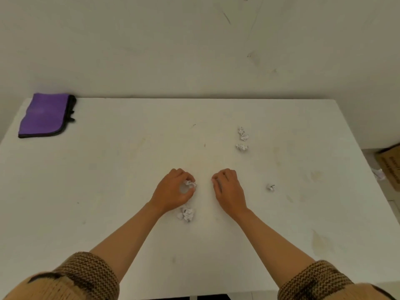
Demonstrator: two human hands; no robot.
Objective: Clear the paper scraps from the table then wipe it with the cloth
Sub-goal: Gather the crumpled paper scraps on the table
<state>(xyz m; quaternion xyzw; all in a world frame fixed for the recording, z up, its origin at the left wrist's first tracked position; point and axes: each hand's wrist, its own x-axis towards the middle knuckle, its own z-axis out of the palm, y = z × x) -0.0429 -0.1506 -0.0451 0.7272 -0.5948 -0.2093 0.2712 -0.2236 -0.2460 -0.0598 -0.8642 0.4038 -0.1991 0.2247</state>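
Crumpled paper scraps lie scattered on the white table point(108, 180). My left hand point(173, 190) pinches one small scrap point(190, 184) between thumb and fingers near the table's middle. Another crumpled scrap point(186, 214) lies just below that hand. My right hand point(228, 189) rests beside it with its fingers curled; nothing shows in them. Two scraps point(242, 134) point(242, 147) lie farther back on the right, and a tiny scrap point(271, 187) sits to the right of my right hand. The folded purple cloth point(44, 115) with a black edge lies at the far left corner.
A plain wall stands behind the table. On the floor at the right sits a cardboard box point(389, 165) with a crumpled paper ball point(379, 174) next to it. The table's right edge runs diagonally toward the box.
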